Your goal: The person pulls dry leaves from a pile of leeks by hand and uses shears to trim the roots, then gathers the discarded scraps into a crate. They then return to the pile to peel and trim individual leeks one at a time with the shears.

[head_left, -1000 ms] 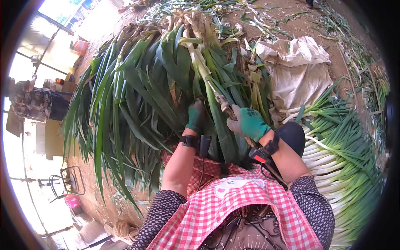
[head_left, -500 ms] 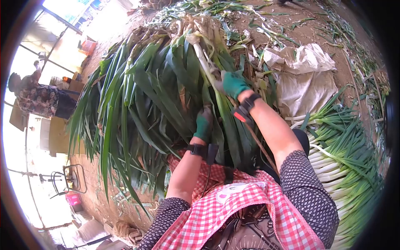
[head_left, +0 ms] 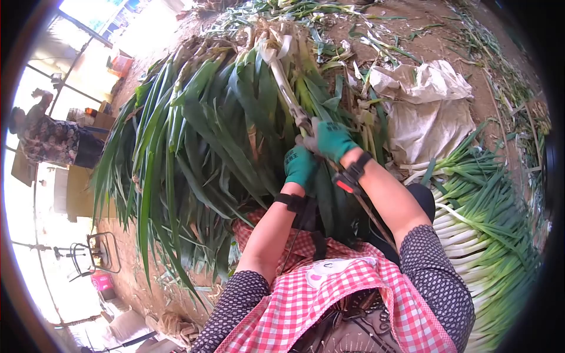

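Note:
A big heap of unpeeled long green onions lies before me, roots toward the far side and leaves hanging toward me. One green onion slants from the top of the heap down to my gloved hands, its dry outer skin bunched near my fingers. My right hand, in a green glove, is closed around its lower part. Just beside it, almost touching, my left hand is closed on the same stalk, its fingertips partly hidden. A thin brown strip trails below my right hand toward my lap.
Cleaned green onions lie in a row at my right. Beyond them is a crumpled white sack. Peeled scraps litter the dirt floor. A person stands at the far left, near a metal frame.
My left hand has moved up and right from among the leaves to meet my right hand at the stalk. My right hand has shifted slightly down. The person at left has moved an arm.

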The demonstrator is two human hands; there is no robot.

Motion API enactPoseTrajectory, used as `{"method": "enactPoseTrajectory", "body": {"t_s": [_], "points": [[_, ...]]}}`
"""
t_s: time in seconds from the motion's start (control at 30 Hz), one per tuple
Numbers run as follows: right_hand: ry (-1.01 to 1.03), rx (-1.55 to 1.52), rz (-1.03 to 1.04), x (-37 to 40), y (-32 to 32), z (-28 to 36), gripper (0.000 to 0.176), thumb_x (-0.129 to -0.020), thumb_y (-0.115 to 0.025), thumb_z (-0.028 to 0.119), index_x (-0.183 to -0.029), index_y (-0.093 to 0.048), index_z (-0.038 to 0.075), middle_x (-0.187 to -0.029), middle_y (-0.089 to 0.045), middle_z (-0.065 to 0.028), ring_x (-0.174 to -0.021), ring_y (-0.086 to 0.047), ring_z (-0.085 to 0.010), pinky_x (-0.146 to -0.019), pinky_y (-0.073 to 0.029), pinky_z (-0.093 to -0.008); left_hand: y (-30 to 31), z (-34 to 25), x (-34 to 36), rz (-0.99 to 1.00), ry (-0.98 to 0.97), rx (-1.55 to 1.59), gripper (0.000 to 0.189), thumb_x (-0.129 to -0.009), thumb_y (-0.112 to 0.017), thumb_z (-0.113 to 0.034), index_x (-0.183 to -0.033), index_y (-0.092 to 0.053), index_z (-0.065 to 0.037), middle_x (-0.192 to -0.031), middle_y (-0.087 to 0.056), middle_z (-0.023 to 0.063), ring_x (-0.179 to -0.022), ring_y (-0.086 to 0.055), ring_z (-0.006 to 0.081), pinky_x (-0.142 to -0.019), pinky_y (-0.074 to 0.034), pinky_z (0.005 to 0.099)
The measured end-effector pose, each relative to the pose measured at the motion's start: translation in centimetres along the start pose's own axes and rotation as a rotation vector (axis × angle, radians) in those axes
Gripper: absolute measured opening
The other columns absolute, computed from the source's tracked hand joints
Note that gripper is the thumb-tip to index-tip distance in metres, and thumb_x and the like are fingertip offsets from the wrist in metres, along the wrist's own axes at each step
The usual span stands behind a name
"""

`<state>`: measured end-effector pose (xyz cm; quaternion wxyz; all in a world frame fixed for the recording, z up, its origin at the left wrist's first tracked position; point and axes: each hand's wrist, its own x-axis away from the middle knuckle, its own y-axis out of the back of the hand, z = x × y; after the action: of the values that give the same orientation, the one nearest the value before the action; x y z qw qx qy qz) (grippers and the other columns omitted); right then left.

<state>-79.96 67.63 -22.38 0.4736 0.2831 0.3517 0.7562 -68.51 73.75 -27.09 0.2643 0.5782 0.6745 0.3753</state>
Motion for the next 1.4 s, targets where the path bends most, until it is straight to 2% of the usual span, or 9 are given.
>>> {"method": "enactPoseTrajectory", "body": {"t_s": [0.37, 0.47, 0.6, 0.67, 0.77, 0.9, 1.1, 1.23, 1.4], "points": [[0.058, -0.041, -0.081, -0.6, 0.7, -1.0, 0.042, -0.084, -0.059, 0.035, -0.107, -0.060, 0.000, -0.090, -0.068, -0.0277, -0.089, -0.066, -0.0446, -0.077, -0.052, -0.0485, -0.1, 2.5, 4.9, 0.044, -0.032, 0.962, 0.052, -0.087, -0.071, -0.024, -0.130, -0.050, -0.004, -0.105, -0.066, 0.0040, -0.090, -0.060, 0.0110, -0.075, -0.052, 0.0303], [-0.035, -0.129, -0.151, 4.7, 2.2, -2.4, 0.041, -0.084, -0.059, 0.034, -0.108, -0.060, 0.001, -0.082, -0.066, -0.0280, -0.083, -0.066, -0.0454, -0.073, -0.052, -0.0489, 0.0, -1.0, 6.9, 0.016, -0.156, 0.857, 0.054, -0.087, -0.070, -0.027, -0.131, -0.048, -0.005, -0.098, -0.069, 0.0101, -0.083, -0.067, 0.0195, -0.073, -0.053, 0.0347], [-0.195, -0.084, -0.262, 7.2, 4.9, -6.5, 0.039, -0.084, -0.060, 0.035, -0.105, -0.062, 0.002, -0.079, -0.066, -0.0261, -0.077, -0.068, -0.0416, -0.070, -0.052, -0.0482, -2.0, -3.9, 4.3, 0.072, -0.391, 0.460, 0.047, -0.086, -0.068, -0.028, -0.125, -0.052, -0.006, -0.088, -0.064, 0.0251, -0.076, -0.062, 0.0452, -0.066, -0.051, 0.0490], [-0.245, -0.080, -0.277, 6.7, 4.5, -11.3, 0.043, -0.082, -0.061, 0.038, -0.102, -0.062, 0.000, -0.081, -0.067, -0.0264, -0.079, -0.068, -0.0411, -0.072, -0.052, -0.0479, -1.8, -5.5, 0.7, 0.094, -0.465, 0.099, 0.039, -0.089, -0.065, -0.020, -0.124, -0.056, -0.004, -0.101, -0.065, 0.0251, -0.089, -0.065, 0.0413, -0.078, -0.053, 0.0438], [-0.312, -0.152, -0.190, 5.7, 3.2, -16.2, 0.052, -0.079, -0.062, 0.045, -0.100, -0.062, -0.002, -0.087, -0.067, -0.0288, -0.086, -0.067, -0.0434, -0.076, -0.052, -0.0474, -2.4, -4.8, -6.7, -0.396, -0.489, 0.142, 0.032, -0.085, -0.065, -0.019, -0.112, -0.062, -0.003, -0.102, -0.065, 0.0224, -0.095, -0.062, 0.0410, -0.082, -0.050, 0.0469], [-0.372, -0.275, 0.003, 7.4, 2.8, -15.0, 0.055, -0.078, -0.062, 0.046, -0.104, -0.062, -0.002, -0.093, -0.066, -0.0288, -0.092, -0.066, -0.0414, -0.080, -0.051, -0.0455, -2.2, -4.3, -13.3, -0.165, 0.077, -0.141, 0.062, -0.083, -0.068, -0.035, -0.128, -0.048, 0.003, -0.120, -0.060, 0.0231, -0.105, -0.061, 0.0396, -0.088, -0.051, 0.0465], [-0.411, -0.131, 0.051, 7.7, 3.2, -12.8, 0.057, -0.079, -0.059, 0.045, -0.111, -0.061, -0.002, -0.106, -0.065, -0.0299, -0.104, -0.063, -0.0432, -0.090, -0.048, -0.0468, -3.6, -7.7, -15.1, -0.203, 0.362, -0.432, 0.091, -0.072, -0.075, -0.063, -0.130, -0.044, -0.001, -0.123, -0.058, 0.0116, -0.110, -0.060, 0.0282, -0.086, -0.054, 0.0420], [-0.391, -0.134, 0.129, 7.2, 2.9, -12.7, 0.057, -0.078, -0.057, 0.044, -0.111, -0.062, -0.002, -0.110, -0.065, -0.0294, -0.107, -0.062, -0.0434, -0.092, -0.048, -0.0466, -1.4, -6.2, -12.2, 0.024, 0.292, -0.209, 0.073, -0.071, -0.084, -0.043, -0.121, -0.053, -0.002, -0.116, -0.066, 0.0179, -0.105, -0.066, 0.0325, -0.084, -0.055, 0.0448], [-0.351, -0.240, 0.223, 7.8, 1.6, -11.2, 0.055, -0.076, -0.059, 0.043, -0.107, -0.063, -0.003, -0.105, -0.066, -0.0285, -0.103, -0.064, -0.0419, -0.088, -0.049, -0.0448, -1.6, -4.7, -5.9, -0.020, 0.213, -0.142, 0.045, -0.078, -0.075, -0.029, -0.110, -0.058, -0.003, -0.102, -0.069, 0.0238, -0.098, -0.067, 0.0402, -0.086, -0.053, 0.0460]]}}
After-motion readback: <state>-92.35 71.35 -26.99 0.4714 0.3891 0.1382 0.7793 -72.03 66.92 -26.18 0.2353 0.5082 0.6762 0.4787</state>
